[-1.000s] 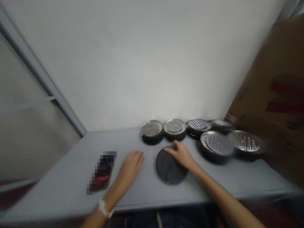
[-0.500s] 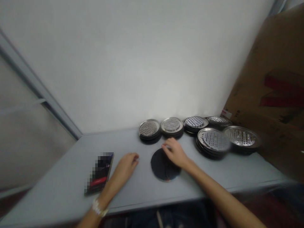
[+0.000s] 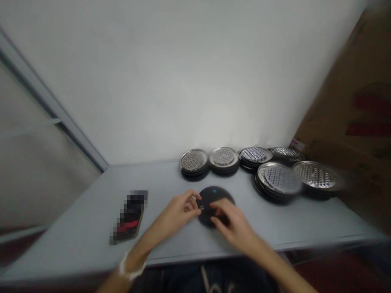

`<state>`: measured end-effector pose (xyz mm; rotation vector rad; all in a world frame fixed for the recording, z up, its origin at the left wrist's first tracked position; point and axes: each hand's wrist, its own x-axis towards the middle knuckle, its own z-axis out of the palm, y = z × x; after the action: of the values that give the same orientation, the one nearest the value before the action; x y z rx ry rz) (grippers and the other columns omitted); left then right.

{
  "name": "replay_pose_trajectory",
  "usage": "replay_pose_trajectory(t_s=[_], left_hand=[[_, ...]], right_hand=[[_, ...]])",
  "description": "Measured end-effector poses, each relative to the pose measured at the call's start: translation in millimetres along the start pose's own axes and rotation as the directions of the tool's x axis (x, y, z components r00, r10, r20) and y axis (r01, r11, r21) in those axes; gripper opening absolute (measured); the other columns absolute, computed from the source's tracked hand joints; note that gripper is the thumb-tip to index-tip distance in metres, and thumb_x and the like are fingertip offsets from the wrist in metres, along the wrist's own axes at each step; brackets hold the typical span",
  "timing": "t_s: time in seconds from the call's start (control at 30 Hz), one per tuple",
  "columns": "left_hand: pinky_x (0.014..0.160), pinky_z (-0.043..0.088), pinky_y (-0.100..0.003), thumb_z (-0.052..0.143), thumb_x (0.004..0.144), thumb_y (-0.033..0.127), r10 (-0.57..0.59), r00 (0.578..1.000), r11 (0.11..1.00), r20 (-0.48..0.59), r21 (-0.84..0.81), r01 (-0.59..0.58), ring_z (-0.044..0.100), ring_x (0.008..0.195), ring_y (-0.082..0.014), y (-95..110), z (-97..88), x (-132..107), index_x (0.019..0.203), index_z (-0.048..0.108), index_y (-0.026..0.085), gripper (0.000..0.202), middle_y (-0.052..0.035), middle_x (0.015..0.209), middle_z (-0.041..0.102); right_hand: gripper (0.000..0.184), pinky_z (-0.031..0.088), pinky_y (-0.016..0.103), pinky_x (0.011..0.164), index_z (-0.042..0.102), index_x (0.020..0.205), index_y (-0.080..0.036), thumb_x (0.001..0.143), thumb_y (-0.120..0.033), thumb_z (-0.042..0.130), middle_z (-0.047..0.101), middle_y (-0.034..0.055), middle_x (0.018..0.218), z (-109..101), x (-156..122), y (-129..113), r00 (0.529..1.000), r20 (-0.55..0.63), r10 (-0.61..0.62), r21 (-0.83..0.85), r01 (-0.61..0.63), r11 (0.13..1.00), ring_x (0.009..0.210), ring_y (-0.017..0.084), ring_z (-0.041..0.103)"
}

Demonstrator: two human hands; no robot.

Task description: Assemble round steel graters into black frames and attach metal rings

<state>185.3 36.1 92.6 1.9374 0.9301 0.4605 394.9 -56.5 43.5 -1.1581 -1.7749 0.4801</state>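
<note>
A round black disc (image 3: 208, 223) lies on the table in front of me, a small blue mark near its far edge. At its left edge is my left hand (image 3: 185, 208), thumb and index finger apart and the other fingers curled. Beside the left thumb tip shows a small pale loop (image 3: 201, 208), too small to name. My right hand (image 3: 233, 221) hovers over or touches the disc's right part, thumb and fingers apart with nothing visible between them. Whether either hand presses on the disc I cannot tell.
Several stacks of round grater plates, metal with dark undersides, stand at the back right, among them a near stack (image 3: 279, 179) and a left stack (image 3: 194, 160). A phone-like item (image 3: 131, 219), partly pixelated, lies left. A cardboard box (image 3: 351, 138) stands right; a white wall rises behind.
My left hand has moved right to the disc's edge. My right hand has come down from the disc's far rim to its right side. A blue mark now shows on the disc.
</note>
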Motion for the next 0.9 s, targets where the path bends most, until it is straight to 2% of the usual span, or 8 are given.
replay_pose_trajectory(t_s=[0.07,0.13,0.3,0.4,0.5,0.67,0.77,0.9], left_hand=[[0.068,0.051,-0.027,0.069,0.077,0.024,-0.009,1.000,0.981,-0.015,-0.192,0.006,0.068,0.071,-0.0173,15.6,15.7,-5.8,0.108,0.057,0.020,0.033,0.0011,0.080,0.070],[0.068,0.052,-0.026,0.072,0.074,0.021,-0.032,0.996,0.963,-0.082,-0.270,0.009,0.069,0.070,-0.0158,21.7,27.8,-11.2,0.102,0.057,0.021,0.032,0.0013,0.084,0.070],[0.071,0.054,-0.027,0.074,0.078,0.028,-0.064,0.988,0.938,-0.140,-0.346,0.012,0.070,0.072,-0.0154,8.0,31.2,-23.1,0.094,0.060,0.020,0.023,-0.0005,0.088,0.070],[0.078,0.056,-0.030,0.071,0.083,0.034,-0.074,0.989,0.948,-0.124,-0.316,0.031,0.072,0.080,-0.0186,2.9,20.5,-29.3,0.097,0.066,0.018,0.022,-0.0041,0.088,0.073],[0.083,0.055,-0.030,0.073,0.082,0.033,-0.050,0.988,0.976,-0.144,-0.218,0.017,0.072,0.085,-0.0207,5.7,13.9,-33.7,0.094,0.071,0.018,0.019,-0.0057,0.090,0.076],[0.078,0.055,-0.029,0.068,0.086,0.031,-0.012,0.982,0.994,-0.191,-0.105,-0.008,0.071,0.078,-0.0194,9.8,20.3,-36.5,0.087,0.072,0.018,0.014,-0.0042,0.081,0.075],[0.075,0.055,-0.028,0.067,0.085,0.031,-0.016,0.986,0.995,-0.164,-0.104,-0.001,0.070,0.076,-0.0190,8.3,28.0,-36.9,0.085,0.070,0.018,0.013,-0.0041,0.080,0.075],[0.074,0.055,-0.029,0.068,0.085,0.033,-0.047,0.984,0.994,-0.170,-0.106,0.029,0.070,0.075,-0.0195,5.5,35.8,-36.7,0.084,0.069,0.019,0.015,-0.0046,0.080,0.075]], right_hand=[[0.026,0.053,0.031,0.084,0.059,0.124,-0.024,0.099,-0.019,0.058,0.066,0.0070,0.109,1.2,-0.6,-7.9,0.997,0.060,-0.041,0.036,0.039,0.999,0.093,0.019,0.065],[0.024,0.053,0.031,0.087,0.060,0.124,-0.024,0.102,-0.020,0.053,0.068,0.0075,0.111,1.5,-1.9,-13.0,0.989,0.112,-0.096,0.026,0.093,0.995,0.098,0.020,0.065],[0.025,0.053,0.034,0.086,0.063,0.124,-0.020,0.105,-0.022,0.048,0.073,0.0104,0.108,1.2,-5.6,-12.3,0.970,0.190,-0.152,-0.104,0.174,0.979,0.097,0.023,0.068],[0.022,0.053,0.031,0.079,0.070,0.112,-0.018,0.104,-0.020,0.049,0.074,0.0087,0.097,0.9,0.5,-14.6,0.981,0.179,-0.078,-0.090,0.096,0.991,0.088,0.021,0.070],[0.017,0.052,0.026,0.074,0.073,0.104,-0.019,0.100,-0.019,0.057,0.076,0.0051,0.087,1.9,11.0,-23.7,0.983,0.166,0.076,0.048,-0.085,0.995,0.080,0.019,0.071],[0.015,0.052,0.022,0.065,0.072,0.102,-0.016,0.097,-0.022,0.059,0.075,0.0026,0.072,6.7,15.3,-34.2,0.944,0.222,0.244,0.270,-0.300,0.915,0.067,0.017,0.072],[0.015,0.052,0.023,0.066,0.072,0.098,-0.016,0.098,-0.024,0.059,0.077,0.0036,0.075,8.0,9.4,-31.4,0.939,0.246,0.241,0.252,-0.302,0.919,0.070,0.018,0.073],[0.015,0.052,0.025,0.075,0.073,0.099,-0.019,0.098,-0.019,0.058,0.077,0.0056,0.091,9.0,0.9,-21.1,0.963,0.246,0.106,0.030,-0.117,0.993,0.083,0.020,0.073]])
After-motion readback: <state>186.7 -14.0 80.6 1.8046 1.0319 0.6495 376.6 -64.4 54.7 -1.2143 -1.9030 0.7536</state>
